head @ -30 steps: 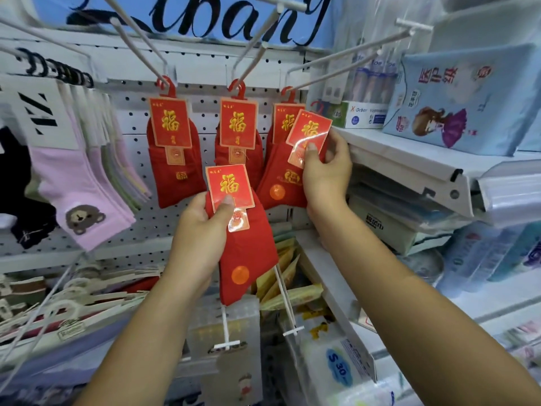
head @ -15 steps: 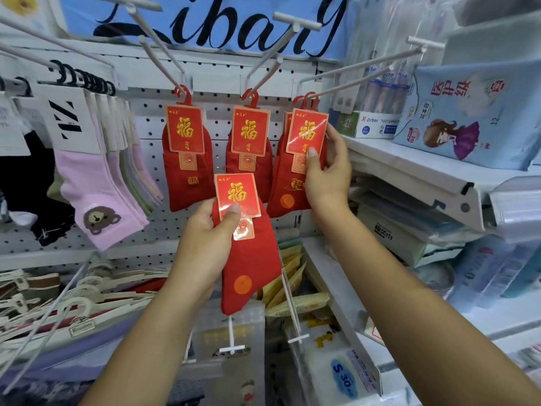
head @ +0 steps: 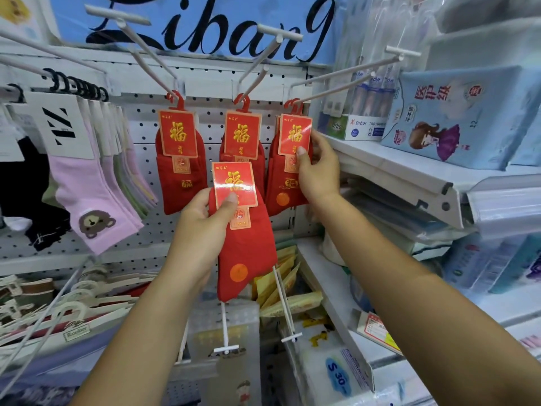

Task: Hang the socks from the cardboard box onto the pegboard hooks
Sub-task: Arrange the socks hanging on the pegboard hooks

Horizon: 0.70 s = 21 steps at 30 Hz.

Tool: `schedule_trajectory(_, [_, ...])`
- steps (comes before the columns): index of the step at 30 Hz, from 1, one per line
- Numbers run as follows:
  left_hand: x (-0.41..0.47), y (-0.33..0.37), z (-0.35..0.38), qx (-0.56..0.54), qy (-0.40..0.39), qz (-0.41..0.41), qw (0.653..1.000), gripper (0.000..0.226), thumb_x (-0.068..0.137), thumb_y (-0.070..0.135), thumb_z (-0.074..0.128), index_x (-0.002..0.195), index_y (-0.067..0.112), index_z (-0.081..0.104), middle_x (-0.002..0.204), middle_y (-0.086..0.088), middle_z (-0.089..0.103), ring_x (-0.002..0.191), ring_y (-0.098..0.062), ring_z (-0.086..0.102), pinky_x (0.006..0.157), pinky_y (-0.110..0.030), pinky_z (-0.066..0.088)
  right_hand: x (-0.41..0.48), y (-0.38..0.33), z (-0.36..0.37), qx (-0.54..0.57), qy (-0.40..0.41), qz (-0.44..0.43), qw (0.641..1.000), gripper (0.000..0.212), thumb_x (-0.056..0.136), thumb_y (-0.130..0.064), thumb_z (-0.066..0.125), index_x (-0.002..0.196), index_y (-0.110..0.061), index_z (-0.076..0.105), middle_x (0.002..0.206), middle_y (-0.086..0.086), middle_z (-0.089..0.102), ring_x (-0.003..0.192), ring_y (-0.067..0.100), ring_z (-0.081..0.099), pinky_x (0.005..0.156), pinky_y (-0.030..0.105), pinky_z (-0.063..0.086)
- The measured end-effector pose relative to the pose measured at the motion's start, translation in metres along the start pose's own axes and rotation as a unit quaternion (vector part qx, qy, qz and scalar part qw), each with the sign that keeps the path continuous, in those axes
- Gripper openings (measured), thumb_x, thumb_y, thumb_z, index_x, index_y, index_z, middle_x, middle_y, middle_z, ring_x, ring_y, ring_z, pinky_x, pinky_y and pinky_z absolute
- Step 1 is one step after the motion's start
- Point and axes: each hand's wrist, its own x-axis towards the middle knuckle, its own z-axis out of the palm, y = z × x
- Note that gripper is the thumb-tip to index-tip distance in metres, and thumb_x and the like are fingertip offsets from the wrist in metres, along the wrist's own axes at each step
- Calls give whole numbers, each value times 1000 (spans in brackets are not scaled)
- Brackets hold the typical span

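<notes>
My left hand (head: 202,221) pinches a red sock pack (head: 243,244) by its red-and-gold card, holding it below the hanging row. Red sock packs hang from three white pegboard hooks: one on the left (head: 178,162), one in the middle (head: 243,136), and a front pack on the right hook (head: 292,142). My right hand (head: 317,168) holds that right pack by the lower edge of its card, thumb on the front. Its red hanger sits on the right hook (head: 345,74). The cardboard box is out of view.
Pink bear socks (head: 87,200) and other socks hang at the left. A white shelf (head: 409,171) with blue packets juts out at the right. Lower hooks (head: 282,300) with yellow packets and hangers (head: 58,312) sit below my hands.
My right hand has brought its sock pack up onto the right hook, where it hangs in front of the pack there. My left hand has kept its pack in the same spot.
</notes>
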Motion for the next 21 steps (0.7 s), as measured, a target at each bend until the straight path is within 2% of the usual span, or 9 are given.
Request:
schedule_trajectory(1, [1, 0, -1, 2, -3, 2, 1000, 13, 98, 34, 65, 109, 29, 71, 97, 3, 79, 88, -16, 77, 65, -29, 60, -3, -1, 0, -3, 3, 8, 1000, 40, 104, -19, 53, 144, -20, 51, 128, -10, 59, 114, 4, 56, 92, 24, 51])
schedule_trajectory(4, [1, -1, -7, 2, -12, 0, 1000, 13, 95, 36, 67, 106, 32, 72, 100, 1, 79, 91, -18, 77, 70, -33, 60, -24, -2, -3, -12, 50, 51, 997, 41, 104, -33, 52, 142, -20, 53, 126, -11, 63, 96, -8, 54, 77, 13, 46])
schedule_trajectory(7, [0, -3, -11, -10, -20, -23, 999, 15, 95, 39, 65, 105, 31, 74, 101, -1, 79, 92, -20, 77, 66, -31, 60, -58, -4, -9, 13, 43, 20, 999, 36, 102, -36, 55, 133, -19, 60, 107, -21, 65, 94, -19, 57, 80, 6, 45])
schedule_trajectory(8, [-1, -4, -11, -13, -26, -34, 999, 18, 96, 40, 63, 106, 30, 74, 102, -1, 79, 93, -21, 77, 68, -34, 61, -68, -6, -10, 22, 12, 25, 999, 37, 101, -38, 57, 133, -20, 61, 110, -19, 66, 98, -17, 58, 84, 8, 46])
schedule_trajectory(11, [-4, -7, -8, -16, -35, -56, 998, 24, 100, 43, 57, 110, 29, 74, 104, -1, 79, 95, -22, 76, 82, -43, 60, -88, -12, -13, 58, -129, 83, 986, 38, 98, -44, 60, 130, -22, 64, 120, -7, 71, 110, 4, 66, 97, 31, 55])
schedule_trajectory(14, [-6, -8, -5, -16, -44, -63, 997, 24, 100, 42, 56, 110, 30, 74, 103, -3, 79, 94, -22, 77, 80, -41, 61, -97, -18, -14, 104, -230, 118, 960, 38, 95, -36, 67, 129, -18, 65, 111, 1, 76, 102, 12, 73, 89, 34, 60])
schedule_trajectory(18, [-8, -9, -8, 3, -45, -87, 995, 29, 101, 44, 55, 110, 25, 75, 100, -6, 79, 91, -24, 77, 75, -42, 63, -99, -15, -14, 91, -221, 96, 966, 28, 93, -15, 71, 119, -6, 69, 105, 16, 75, 99, 29, 73, 85, 38, 62])
schedule_trajectory(21, [-11, -8, -13, 20, -42, -111, 993, 32, 102, 44, 54, 109, 20, 74, 96, -6, 79, 86, -22, 78, 66, -39, 62, -98, -6, -13, 76, -188, 120, 972, 23, 93, -14, 71, 114, -5, 69, 91, 13, 72, 96, 34, 72, 83, 43, 61])
